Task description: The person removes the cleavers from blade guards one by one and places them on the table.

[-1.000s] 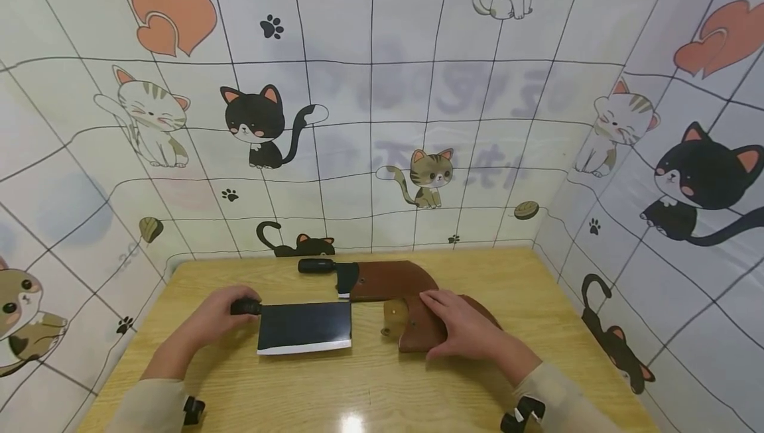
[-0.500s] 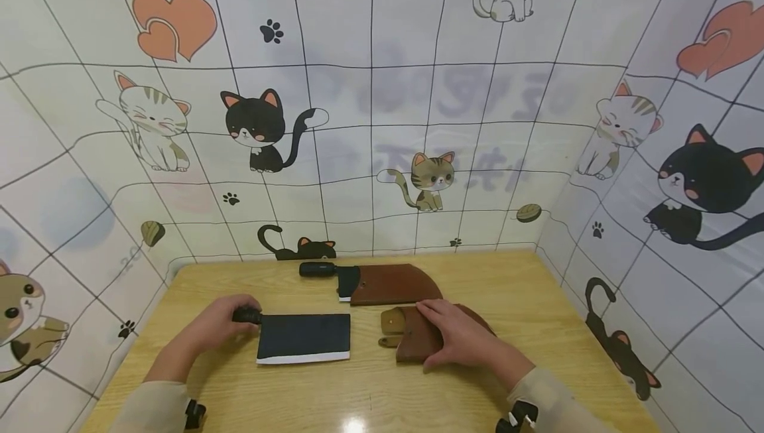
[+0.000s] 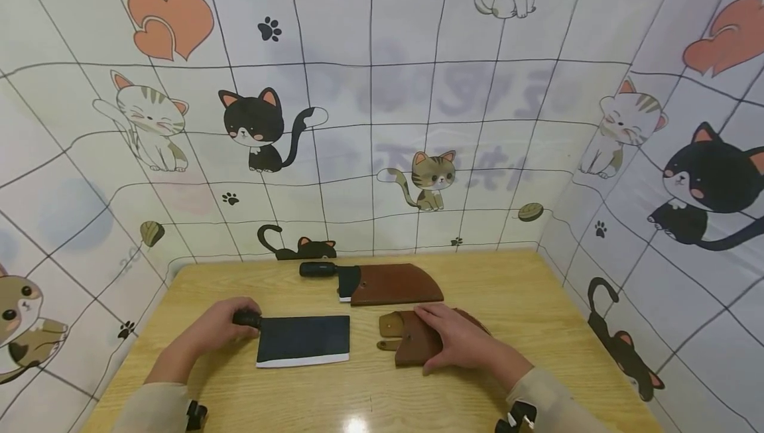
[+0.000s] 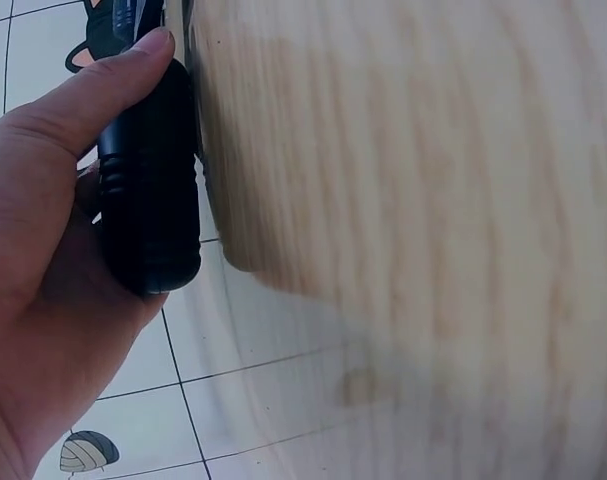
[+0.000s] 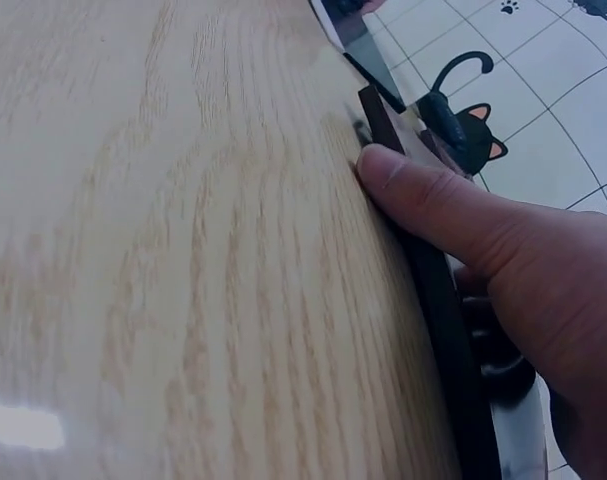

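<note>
One leather sheath [image 3: 396,284] is covering most of a knife [image 3: 349,279] in the head view; nearer, your right hand [image 3: 459,337] is gripping a tabbed sheath [image 3: 416,343], probably for steadiness, contents hidden, beside the bare cleaver [image 3: 303,338]. Left wrist: your left hand [image 4: 58,210] is curling round the cleaver's handle [image 4: 151,200]. Right wrist: your thumb [image 5: 448,208] is pressing that sheath's edge.

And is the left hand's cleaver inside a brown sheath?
No, its blade shows uncovered, apart from the sheath in the right hand.

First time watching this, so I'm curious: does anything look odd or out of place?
Nothing looks spilled or damaged. The cleaver in the left hand stands out: it is bare, while the farther knife wears a brown cover. A second cover lies under the right hand.
</note>
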### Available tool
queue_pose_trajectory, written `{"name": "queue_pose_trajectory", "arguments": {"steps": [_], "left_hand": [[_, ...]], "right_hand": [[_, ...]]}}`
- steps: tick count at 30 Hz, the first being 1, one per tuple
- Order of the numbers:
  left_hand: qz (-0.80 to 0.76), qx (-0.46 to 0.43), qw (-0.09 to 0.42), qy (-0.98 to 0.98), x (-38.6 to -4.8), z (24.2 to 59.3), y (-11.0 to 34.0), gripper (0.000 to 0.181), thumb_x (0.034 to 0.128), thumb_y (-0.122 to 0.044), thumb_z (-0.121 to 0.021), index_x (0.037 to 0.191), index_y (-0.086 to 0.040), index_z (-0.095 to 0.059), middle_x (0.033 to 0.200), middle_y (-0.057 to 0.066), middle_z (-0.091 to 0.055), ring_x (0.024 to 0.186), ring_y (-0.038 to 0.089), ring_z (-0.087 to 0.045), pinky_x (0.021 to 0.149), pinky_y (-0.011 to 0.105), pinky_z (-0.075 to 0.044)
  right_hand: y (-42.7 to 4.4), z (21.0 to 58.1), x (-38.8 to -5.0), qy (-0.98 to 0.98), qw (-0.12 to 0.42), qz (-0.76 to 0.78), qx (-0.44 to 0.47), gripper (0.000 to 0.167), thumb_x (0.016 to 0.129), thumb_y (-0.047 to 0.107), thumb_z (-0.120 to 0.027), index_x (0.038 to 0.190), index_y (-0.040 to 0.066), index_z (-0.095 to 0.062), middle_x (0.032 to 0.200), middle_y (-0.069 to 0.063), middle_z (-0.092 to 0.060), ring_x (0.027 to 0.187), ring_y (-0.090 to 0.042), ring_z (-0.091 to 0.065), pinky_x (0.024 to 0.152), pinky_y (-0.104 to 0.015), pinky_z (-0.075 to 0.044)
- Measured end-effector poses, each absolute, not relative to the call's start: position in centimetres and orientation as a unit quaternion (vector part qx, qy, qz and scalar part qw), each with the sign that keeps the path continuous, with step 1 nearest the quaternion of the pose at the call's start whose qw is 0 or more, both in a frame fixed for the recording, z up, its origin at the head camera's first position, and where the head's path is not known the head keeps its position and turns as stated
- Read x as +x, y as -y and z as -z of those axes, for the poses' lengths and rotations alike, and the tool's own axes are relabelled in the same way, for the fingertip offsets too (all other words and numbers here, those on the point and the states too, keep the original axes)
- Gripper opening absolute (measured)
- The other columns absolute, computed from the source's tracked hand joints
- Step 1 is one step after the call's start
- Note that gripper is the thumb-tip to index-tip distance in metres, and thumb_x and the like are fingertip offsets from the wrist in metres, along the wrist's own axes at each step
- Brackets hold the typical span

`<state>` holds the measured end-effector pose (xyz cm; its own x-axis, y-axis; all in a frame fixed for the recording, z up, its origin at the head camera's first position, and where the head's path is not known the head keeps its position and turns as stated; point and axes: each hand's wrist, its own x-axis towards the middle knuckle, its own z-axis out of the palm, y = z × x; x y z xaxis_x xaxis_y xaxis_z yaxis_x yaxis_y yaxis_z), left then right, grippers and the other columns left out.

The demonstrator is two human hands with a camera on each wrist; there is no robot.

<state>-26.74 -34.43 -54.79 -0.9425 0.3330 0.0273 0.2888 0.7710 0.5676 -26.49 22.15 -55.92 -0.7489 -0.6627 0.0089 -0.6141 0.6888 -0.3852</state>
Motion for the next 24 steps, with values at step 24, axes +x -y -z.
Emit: {"name": "queue_pose_trajectory", "arguments": {"steps": [24], "left_hand": [[-0.307,0.148,0.051,-0.939,-26.7,54.6,34.4,0.036,0.0849,-0.017,-0.098,0.113,-0.018,-0.075,0.113,-0.002,-0.071,0.107,0.024,-0.064,0.092,0.052,-0.054]], "right_hand": [[-22.7,57.3,-26.9,-0.908,0.060,0.205,-0.360,0.128,0.076,0.082,-0.084,0.173,0.014,-0.038,0.173,-0.007,-0.039,0.159,-0.030,-0.039,0.120,-0.057,-0.044]]}}
